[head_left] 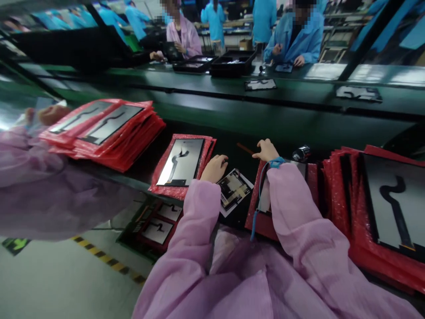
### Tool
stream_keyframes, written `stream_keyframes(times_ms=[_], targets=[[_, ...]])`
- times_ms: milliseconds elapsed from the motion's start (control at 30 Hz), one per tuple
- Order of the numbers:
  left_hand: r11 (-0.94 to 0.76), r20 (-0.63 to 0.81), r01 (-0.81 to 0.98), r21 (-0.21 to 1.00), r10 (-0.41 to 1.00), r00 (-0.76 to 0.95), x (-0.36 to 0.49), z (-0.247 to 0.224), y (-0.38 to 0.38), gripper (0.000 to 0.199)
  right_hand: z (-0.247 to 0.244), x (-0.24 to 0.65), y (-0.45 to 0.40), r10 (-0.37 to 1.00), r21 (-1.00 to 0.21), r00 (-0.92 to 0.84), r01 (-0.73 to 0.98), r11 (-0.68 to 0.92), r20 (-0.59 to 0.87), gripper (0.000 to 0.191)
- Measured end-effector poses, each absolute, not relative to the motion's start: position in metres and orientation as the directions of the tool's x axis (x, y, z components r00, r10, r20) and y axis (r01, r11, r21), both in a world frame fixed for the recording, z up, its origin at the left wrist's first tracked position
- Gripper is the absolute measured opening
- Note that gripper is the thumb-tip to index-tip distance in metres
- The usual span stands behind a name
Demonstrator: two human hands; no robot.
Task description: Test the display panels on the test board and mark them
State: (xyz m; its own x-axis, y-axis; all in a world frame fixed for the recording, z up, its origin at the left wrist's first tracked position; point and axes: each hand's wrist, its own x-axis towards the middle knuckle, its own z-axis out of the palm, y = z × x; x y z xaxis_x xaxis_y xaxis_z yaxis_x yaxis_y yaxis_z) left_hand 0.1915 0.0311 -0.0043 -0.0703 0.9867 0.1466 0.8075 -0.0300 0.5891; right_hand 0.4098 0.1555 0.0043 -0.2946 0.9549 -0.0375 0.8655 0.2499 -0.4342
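My left hand (215,169) is open, with bent fingers slightly apart, beside the upper left edge of a small panel with dark and gold parts (235,189). That panel lies tilted on a white sheet (229,210). My right hand (266,150) is open, thumb and fingers spread over the dark bench, holding nothing visible. A blue band with a hanging cord (255,223) circles my right wrist. Under my right sleeve, red wrapping (254,199) and a grey screen are partly hidden. Left of my left hand, a grey screen (186,159) lies on red bubble wrap.
Stacks of red-wrapped screens stand at the left (133,144) and right (360,212). A shiny metal object (301,153) lies beyond my right forearm. Black trays (232,64) and seated people are across the bench. Another person's hand (53,114) is at the left.
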Motion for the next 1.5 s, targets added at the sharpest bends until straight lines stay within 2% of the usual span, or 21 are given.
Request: stream_keyframes(times_ms=[200, 367, 533, 867, 1000, 1200, 1500], targets=[[-0.161, 0.134, 0.781, 0.603, 0.986, 0.1, 0.195, 0.002, 0.088, 0.02, 0.005, 0.423, 0.183, 0.935, -0.491, -0.355, 0.818, 0.299, -0.021, 0.038], [-0.183, 0.184, 0.755, 0.63, 0.979, 0.084, 0.199, -0.013, 0.093, 0.025, 0.008, 0.431, 0.195, 0.929, -0.519, -0.364, 0.807, 0.28, -0.066, 0.054], [-0.193, 0.202, 0.745, 0.638, 0.976, 0.08, 0.201, -0.018, 0.091, 0.024, 0.01, 0.431, 0.209, 0.933, -0.552, -0.345, 0.8, 0.236, -0.101, 0.058], [-0.195, 0.198, 0.747, 0.636, 0.976, 0.086, 0.201, -0.015, 0.091, 0.022, 0.009, 0.425, 0.224, 0.935, -0.715, -0.32, 0.689, 0.121, -0.15, 0.04], [-0.195, 0.197, 0.744, 0.639, 0.976, 0.087, 0.2, -0.017, 0.091, 0.022, 0.007, 0.421, 0.222, 0.94, -0.761, -0.299, 0.645, 0.074, -0.163, 0.024], [-0.208, 0.201, 0.737, 0.643, 0.975, 0.1, 0.2, -0.017, 0.092, 0.021, 0.01, 0.419, 0.224, 0.964, -0.756, -0.214, 0.654, 0.023, -0.155, 0.039], [-0.212, 0.203, 0.723, 0.658, 0.974, 0.101, 0.199, -0.018, 0.093, 0.019, 0.005, 0.415, 0.229, 0.962, -0.781, -0.202, 0.625, -0.017, -0.183, 0.024]])
